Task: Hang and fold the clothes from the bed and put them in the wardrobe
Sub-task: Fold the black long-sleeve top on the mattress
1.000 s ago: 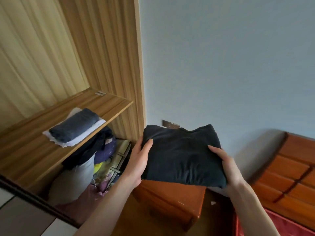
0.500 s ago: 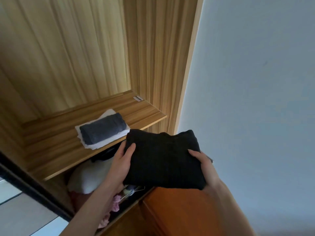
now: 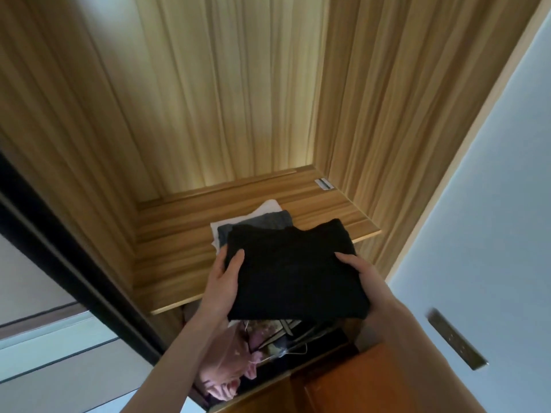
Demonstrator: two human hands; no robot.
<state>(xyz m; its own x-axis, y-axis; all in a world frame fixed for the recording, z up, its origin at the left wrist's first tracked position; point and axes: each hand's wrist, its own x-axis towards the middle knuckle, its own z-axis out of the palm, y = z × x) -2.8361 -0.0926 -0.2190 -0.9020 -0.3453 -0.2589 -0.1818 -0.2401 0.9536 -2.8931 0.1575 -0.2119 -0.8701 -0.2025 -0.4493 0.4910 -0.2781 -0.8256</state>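
Observation:
A folded black garment (image 3: 293, 271) is held flat between both hands, over the front of the wooden wardrobe shelf (image 3: 176, 257). My left hand (image 3: 223, 286) grips its left edge, thumb on top. My right hand (image 3: 362, 274) grips the right edge, thumb on top too. Behind and partly under the black garment, a folded dark grey garment (image 3: 262, 220) lies on a folded white one (image 3: 265, 207) on the shelf. The fingers of both hands are hidden beneath the cloth.
Below the shelf, pink clothes (image 3: 229, 371) and a wire hanger (image 3: 286, 351) fill the lower compartment. A dark sliding door frame (image 3: 74, 272) runs along the left. A reddish wooden cabinet (image 3: 357, 383) stands at the lower right, against a pale blue wall (image 3: 477, 234).
Both hands have carried the black garment left and forward, from beside the shelf's corner to over the shelf, now covering part of the grey and white stack.

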